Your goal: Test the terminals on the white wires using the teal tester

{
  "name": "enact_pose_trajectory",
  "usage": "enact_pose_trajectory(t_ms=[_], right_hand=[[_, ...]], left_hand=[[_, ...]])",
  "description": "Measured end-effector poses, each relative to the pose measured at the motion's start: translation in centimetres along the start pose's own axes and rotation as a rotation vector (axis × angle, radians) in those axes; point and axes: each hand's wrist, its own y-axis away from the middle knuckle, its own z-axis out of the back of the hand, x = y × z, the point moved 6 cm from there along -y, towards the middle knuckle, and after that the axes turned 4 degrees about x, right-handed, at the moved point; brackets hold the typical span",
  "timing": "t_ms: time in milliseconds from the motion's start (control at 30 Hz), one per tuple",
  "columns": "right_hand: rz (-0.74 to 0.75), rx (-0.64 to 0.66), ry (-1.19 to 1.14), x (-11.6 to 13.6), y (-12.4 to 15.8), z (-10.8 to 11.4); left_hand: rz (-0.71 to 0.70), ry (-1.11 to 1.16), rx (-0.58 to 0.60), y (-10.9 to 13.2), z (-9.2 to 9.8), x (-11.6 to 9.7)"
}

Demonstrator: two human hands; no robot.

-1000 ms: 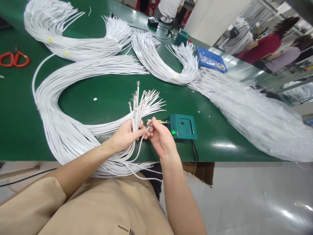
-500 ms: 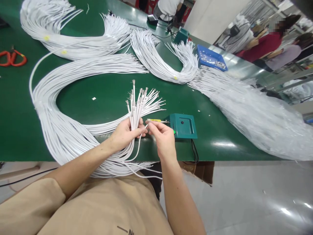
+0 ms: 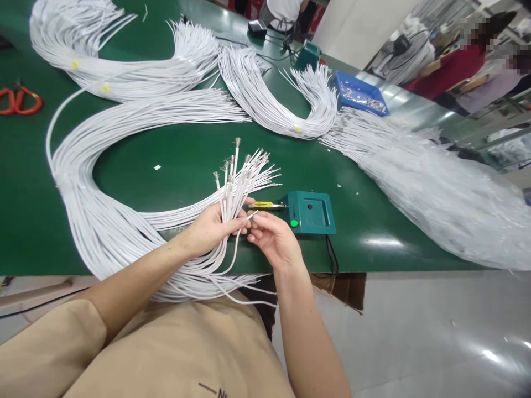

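Note:
My left hand (image 3: 222,224) is closed around a bunch of white cables (image 3: 232,193), whose stripped ends fan upward with frayed metal strands. One white cable (image 3: 250,216) from the bunch sticks out to the right, its bare tip between my two hands. At that tip the thumb and forefinger of my right hand (image 3: 274,235) are pinched; the other fingers are curled. Just beyond my fingertips, a yellow rod-shaped part (image 3: 265,205) on a metal shaft points out of a small teal machine (image 3: 311,213) with a lit green button.
Bundles of white cables (image 3: 136,74) lie curved across the green table (image 3: 128,171). Red-handled cutters (image 3: 20,100) are at the far left. A blue tray (image 3: 360,94) of small metal parts stands behind plastic-wrapped cables (image 3: 435,182). People work in the background.
My right hand has turned and dropped slightly, its fingers opening out a little, and the cable's bare tip now shows. The bunched ends in my left hand have shifted a bit rightward.

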Motion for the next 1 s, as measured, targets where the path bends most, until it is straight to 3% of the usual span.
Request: enact_pose_trajectory(t_ms=[133, 333, 433, 500, 567, 633, 767, 1000], right_hand=[[0.213, -0.224, 0.309, 1.9, 0.4, 1.0], [0.435, -0.144, 0.742, 2.4, 0.5, -0.5], [0.717, -0.179, 1.212, 2.9, 1.2, -1.4], [0.828, -0.160, 1.558, 2.8, 1.5, -2.1], [0.825, -0.117, 1.811, 2.8, 1.2, -2.2], [0.786, -0.128, 1.922, 3.7, 0.9, -1.9], [0.684, -0.202, 1.965, 6.0, -0.3, -0.7], [0.540, -0.031, 1.952, 6.7, -1.7, 0.2]], left_hand=[[0.005, 0.005, 0.005, -0.1, -0.1, 0.2], [0.072, 0.099, -0.019, -0.2, 0.0, 0.4], [0.176, 0.240, 0.006, -0.5, -0.1, 0.7], [0.235, 0.323, 0.025, -0.7, 0.0, 0.9], [0.258, 0.373, 0.020, -1.1, 0.2, 1.1], [0.243, 0.364, -0.011, -1.5, 0.6, 1.3], [0.182, 0.196, -0.095, -2.2, 1.2, 1.4], [0.143, -0.069, -0.151, -2.8, 1.2, 1.2]])
